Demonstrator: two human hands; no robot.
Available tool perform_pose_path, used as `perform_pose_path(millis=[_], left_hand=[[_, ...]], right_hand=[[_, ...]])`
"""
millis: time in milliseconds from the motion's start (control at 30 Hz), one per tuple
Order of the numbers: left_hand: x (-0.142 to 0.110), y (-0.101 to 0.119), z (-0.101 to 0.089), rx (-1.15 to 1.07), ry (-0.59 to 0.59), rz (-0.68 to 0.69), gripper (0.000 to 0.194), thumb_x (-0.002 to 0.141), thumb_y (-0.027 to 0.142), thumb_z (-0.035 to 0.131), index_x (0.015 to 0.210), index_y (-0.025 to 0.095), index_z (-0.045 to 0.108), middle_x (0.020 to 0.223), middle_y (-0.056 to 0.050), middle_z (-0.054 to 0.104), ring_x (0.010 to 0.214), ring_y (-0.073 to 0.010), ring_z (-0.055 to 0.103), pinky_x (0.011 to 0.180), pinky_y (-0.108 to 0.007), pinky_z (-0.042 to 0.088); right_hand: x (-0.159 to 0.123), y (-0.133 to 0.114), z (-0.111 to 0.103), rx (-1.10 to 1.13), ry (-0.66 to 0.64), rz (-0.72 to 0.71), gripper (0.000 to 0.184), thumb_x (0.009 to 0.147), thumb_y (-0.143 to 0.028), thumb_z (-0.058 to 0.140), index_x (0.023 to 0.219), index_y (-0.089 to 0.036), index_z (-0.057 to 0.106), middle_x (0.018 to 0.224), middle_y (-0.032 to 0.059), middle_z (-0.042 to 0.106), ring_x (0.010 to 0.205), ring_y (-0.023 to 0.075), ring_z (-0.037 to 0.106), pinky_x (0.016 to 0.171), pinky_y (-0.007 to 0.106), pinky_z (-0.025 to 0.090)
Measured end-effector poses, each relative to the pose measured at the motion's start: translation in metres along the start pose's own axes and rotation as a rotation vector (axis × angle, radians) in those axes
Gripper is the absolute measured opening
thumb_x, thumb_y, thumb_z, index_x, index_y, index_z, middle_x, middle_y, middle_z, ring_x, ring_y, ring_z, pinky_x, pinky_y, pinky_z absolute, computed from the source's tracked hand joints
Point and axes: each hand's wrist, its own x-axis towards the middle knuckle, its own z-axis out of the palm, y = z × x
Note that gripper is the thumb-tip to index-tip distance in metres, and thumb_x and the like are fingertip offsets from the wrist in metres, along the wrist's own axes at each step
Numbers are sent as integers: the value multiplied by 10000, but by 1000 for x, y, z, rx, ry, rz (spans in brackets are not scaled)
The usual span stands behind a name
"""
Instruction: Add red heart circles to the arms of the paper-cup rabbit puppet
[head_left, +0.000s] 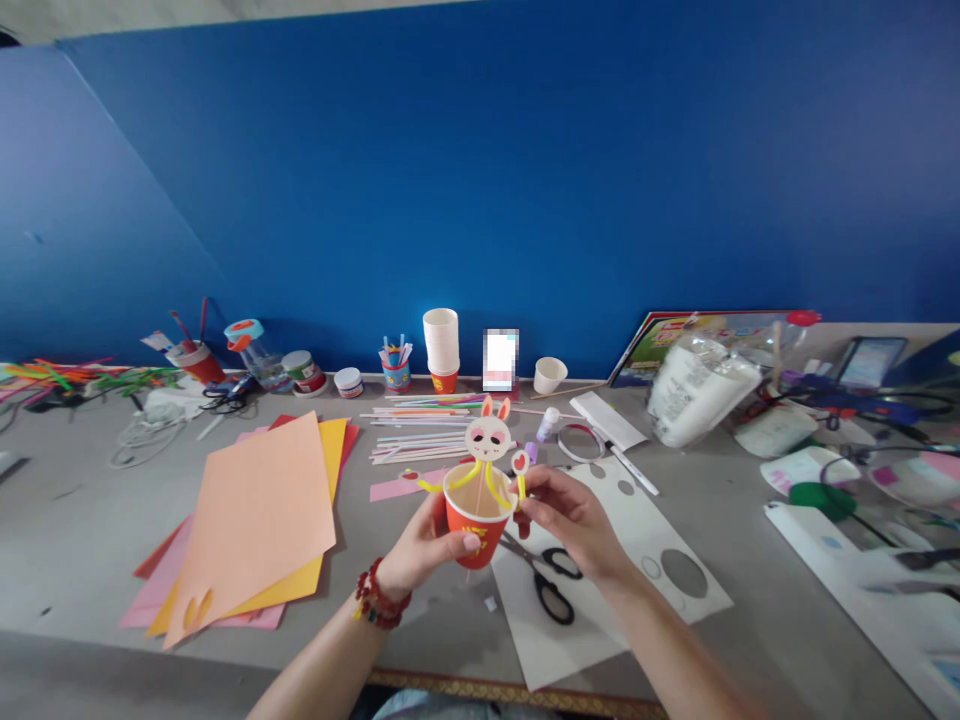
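Note:
My left hand (433, 545) is wrapped round a red paper cup (484, 545) with a white rim and yellow markings. A white paper rabbit head (487, 437) with pink ears rises above the cup on a thin stick. Two yellow strips spread from under the head as arms. On the left one (431, 486) sits a small piece with a red mark. The right arm ends in a white oval paw (520, 463) with a red heart. My right hand (559, 515) pinches this yellow arm just below the paw, beside the cup rim.
Black-handled scissors (553, 595) lie on white paper (600, 625) with cut-out holes. Coloured paper sheets (262, 510) are stacked at left. Straws (420, 445), a glue stick (548, 424), tape roll (580, 442), stacked cups (441, 345) and a pen (636, 474) lie or stand behind.

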Motion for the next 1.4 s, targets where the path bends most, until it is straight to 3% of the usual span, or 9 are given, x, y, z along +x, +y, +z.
perform_pose_path(millis=[300,500,633,800,967,1067,1167,1267,1400], left_hand=[[2,-2,4,-34,-1,-9,578,762,354,802,1279,170,620,1219,-137,679,1098,-306,626,944,-397,499],[6,-3,8,-89,116,30,674,752,351,804,1361,212,552,1236,-121,672,1126,-294,616,996,-413,473],[7,0,12,-117,214,39,725,723,359,821,1374,214,537,1195,-119,685,1071,-284,633,942,-393,500],[8,5,17,-159,267,33,721,731,383,808,1375,221,527,1164,-112,689,1027,-271,643,891,-377,516],[8,6,20,-137,228,42,707,745,379,798,1372,218,515,1007,-90,708,765,-194,656,639,-278,539],[8,5,22,-124,184,11,615,787,403,757,1327,206,538,833,-53,687,503,-114,562,407,-203,438],[8,5,23,-110,168,-2,593,794,430,746,1301,196,545,772,-35,660,458,-102,531,347,-181,394],[8,8,24,-107,136,4,649,770,428,772,1326,201,528,827,-50,671,484,-102,540,354,-175,401],[11,22,26,-209,64,53,748,825,624,630,1456,286,415,1255,-139,628,609,-158,630,421,-239,477]], right_hand=[[-5,12,8,67,111,-3,161,861,-356,713,930,-221,657,793,4,624,616,133,602,542,254,538],[-14,21,21,101,230,-15,290,866,-428,700,1069,-253,591,902,7,628,628,116,583,541,240,529],[-25,42,30,-42,156,98,275,838,-418,737,948,-210,596,852,17,620,687,129,576,575,231,528],[-32,60,40,-103,125,164,343,812,-470,741,986,-210,600,858,24,635,631,121,549,499,213,493],[-33,68,47,-212,106,231,358,768,-510,759,900,-185,687,706,7,637,515,109,508,435,209,436],[-33,70,51,-183,141,222,410,784,-581,712,861,-178,700,696,34,679,521,128,539,444,222,441],[-33,72,52,-134,168,216,454,783,-615,698,892,-175,695,691,47,697,496,133,555,440,233,444],[-32,72,52,-98,196,185,440,791,-605,699,866,-172,683,679,48,697,489,130,552,447,236,443],[-30,71,53,-39,189,184,421,805,-589,692,826,-170,659,630,38,686,449,116,516,439,234,423]])
